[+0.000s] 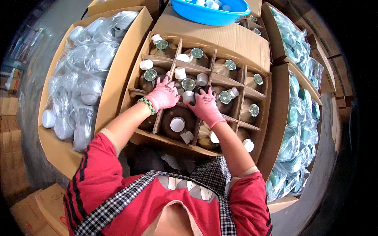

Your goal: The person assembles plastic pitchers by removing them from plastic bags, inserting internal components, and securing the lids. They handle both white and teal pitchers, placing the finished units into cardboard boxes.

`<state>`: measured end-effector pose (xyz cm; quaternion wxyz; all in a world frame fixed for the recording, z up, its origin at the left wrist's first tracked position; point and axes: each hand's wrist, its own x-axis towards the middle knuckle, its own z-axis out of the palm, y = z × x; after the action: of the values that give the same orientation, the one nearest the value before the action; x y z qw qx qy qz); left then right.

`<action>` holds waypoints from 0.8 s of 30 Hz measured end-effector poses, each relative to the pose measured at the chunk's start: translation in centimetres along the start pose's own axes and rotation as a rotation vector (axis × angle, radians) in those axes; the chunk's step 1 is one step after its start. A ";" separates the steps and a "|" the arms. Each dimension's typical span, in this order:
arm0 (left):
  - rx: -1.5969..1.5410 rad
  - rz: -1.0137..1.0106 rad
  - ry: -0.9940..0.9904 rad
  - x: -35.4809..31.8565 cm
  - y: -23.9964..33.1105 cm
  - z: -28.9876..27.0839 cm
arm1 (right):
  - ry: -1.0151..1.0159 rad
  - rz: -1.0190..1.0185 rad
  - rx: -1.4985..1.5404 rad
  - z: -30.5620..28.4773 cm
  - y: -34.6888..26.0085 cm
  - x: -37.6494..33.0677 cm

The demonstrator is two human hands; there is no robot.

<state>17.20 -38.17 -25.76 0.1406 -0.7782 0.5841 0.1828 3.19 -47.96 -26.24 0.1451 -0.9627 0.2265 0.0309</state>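
Observation:
A cardboard carton (256,151) split by cardboard dividers stands before me, with clear glass bottles (188,83) seen mouth-up in its compartments. Loose white caps (202,79) lie beside several bottle necks. My left hand (163,95), in a pink glove, spreads its fingers over a divider beside a left-hand bottle (150,74). In a matching glove, my right hand (205,105) reaches into the middle compartment, fingers apart, thumb close to a white cap (188,96). Whether it touches this cap I cannot tell. A round white cap (177,124) covers a front bottle.
At the left stands a long carton (112,84) of bagged clear-plastic pieces. Cartons (277,122) of bagged greenish pieces line the right. A blue basin (210,15) holding white caps rests on the far cardboard flap (220,34). More boxes (51,206) sit at the lower left.

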 end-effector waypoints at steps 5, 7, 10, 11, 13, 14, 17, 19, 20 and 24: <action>-0.229 -0.102 -0.131 1.5 0.0 -0.9 | 0.035 0.122 0.109 1.1 -0.3 0.5; -0.266 -0.072 -0.135 1.7 0.1 -0.9 | 0.058 0.136 0.192 1.1 -0.1 0.4; -0.391 -0.051 0.065 1.2 -1.4 1.5 | 0.224 0.126 0.319 1.4 -0.6 0.3; -0.410 -0.020 0.245 0.6 -1.2 2.0 | 0.238 0.116 0.365 1.2 -0.3 0.3; -0.618 0.004 0.446 -0.4 -1.3 2.8 | 0.168 0.044 0.348 1.6 0.5 0.0; -0.744 -0.004 0.533 -0.5 -1.1 2.9 | 0.149 0.073 0.303 1.9 0.6 -0.1; -1.013 -0.087 0.802 -2.0 -1.8 1.4 | 0.090 0.170 0.220 1.5 0.2 -0.1; -0.693 -0.319 0.923 -2.7 -3.7 -1.1 | 0.041 0.228 0.262 0.8 -0.4 0.2; -0.586 -0.358 0.838 -2.3 -5.2 -1.2 | 0.087 0.244 0.290 0.9 -0.8 0.2; -0.317 -0.309 0.534 0.2 -8.4 2.0 | 0.207 0.215 0.288 1.2 -2.1 0.5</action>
<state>25.05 -35.17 -27.58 -0.1139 -0.8900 0.4399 0.0378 4.61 -46.07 -26.89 0.2531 -0.9002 0.3438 -0.0856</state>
